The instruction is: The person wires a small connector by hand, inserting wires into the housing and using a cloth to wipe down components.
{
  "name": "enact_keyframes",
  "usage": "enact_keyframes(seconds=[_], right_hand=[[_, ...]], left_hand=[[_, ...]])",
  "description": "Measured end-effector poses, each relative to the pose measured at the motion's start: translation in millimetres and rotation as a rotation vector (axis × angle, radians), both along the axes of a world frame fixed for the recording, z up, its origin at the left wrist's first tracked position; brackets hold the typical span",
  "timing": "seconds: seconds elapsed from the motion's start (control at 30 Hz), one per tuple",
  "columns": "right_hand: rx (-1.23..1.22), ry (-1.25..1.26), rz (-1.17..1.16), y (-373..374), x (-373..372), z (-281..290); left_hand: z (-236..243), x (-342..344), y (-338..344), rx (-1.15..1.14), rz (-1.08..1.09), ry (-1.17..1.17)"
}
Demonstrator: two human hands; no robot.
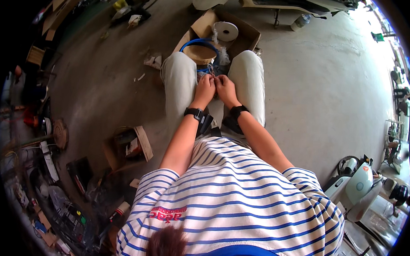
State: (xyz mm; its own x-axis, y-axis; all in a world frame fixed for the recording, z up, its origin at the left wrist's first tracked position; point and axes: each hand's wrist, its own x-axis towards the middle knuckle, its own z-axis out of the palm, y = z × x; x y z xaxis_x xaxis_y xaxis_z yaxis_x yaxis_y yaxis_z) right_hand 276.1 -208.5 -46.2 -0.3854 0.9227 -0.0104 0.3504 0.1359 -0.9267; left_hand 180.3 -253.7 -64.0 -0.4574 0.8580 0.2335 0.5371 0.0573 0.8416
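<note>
You sit with knees apart, both forearms reaching forward between them. Left hand (205, 86): fingers bent inward, tips drawn close to the right hand's. Right hand (225, 87): likewise curled, nearly meeting the left. Thin wires (212, 70) at your fingertips, just beyond them; too small to tell which hand pinches them, if either. Ahead, past your knees: open cardboard box (249, 38), white roll (227, 32) inside. Blue cable coil (196, 41) at the box's near side, around a tan round piece (200, 54). Dark band on each wrist.
</note>
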Motion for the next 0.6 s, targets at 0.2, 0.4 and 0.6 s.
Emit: enact_keyframes(seconds=[0.2, 0.4, 0.6], right_hand=[[0.042, 0.006, -0.015, 3, 4, 10], [0.211, -0.015, 0.010, 0, 4, -5], [0.243, -0.038, 0.041, 2, 2, -5]], left_hand=[[15, 5, 6, -0.032, 0.007, -0.125], [1, 7, 4, -0.008, 0.043, -0.112], [-7, 4, 8, -0.004, 0.039, -0.087]])
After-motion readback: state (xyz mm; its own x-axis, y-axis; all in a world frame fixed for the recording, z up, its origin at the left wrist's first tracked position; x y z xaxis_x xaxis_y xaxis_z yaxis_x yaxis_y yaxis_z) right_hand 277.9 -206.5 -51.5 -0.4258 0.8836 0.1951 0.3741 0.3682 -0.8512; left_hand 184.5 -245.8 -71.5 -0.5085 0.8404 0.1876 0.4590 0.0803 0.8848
